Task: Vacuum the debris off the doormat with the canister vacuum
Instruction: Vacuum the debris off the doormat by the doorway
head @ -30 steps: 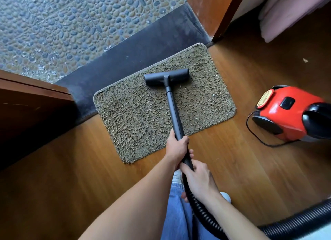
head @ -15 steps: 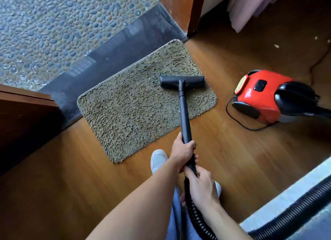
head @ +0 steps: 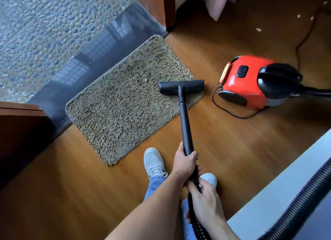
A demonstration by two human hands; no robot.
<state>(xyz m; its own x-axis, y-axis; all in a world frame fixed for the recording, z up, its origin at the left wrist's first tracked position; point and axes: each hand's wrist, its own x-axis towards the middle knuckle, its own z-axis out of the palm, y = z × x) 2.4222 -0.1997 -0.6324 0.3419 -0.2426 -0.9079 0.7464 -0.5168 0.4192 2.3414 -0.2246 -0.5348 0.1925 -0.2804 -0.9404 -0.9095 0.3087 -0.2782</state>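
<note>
On shaggy tan doormat (head: 125,103), perhaps crumbs (head: 146,79).

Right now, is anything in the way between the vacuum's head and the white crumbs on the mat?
Nothing visible. The vacuum head rests at the right end of the doormat, and only bare pile lies between it and the white crumbs.

Wooden plank floor (head: 232,150) — a shaggy tan doormat (head: 125,103) lies at centre-left against the dark threshold (head: 107,48), a red canister vacuum (head: 247,85) at right, pale scraps (head: 258,29) upper right.
</note>
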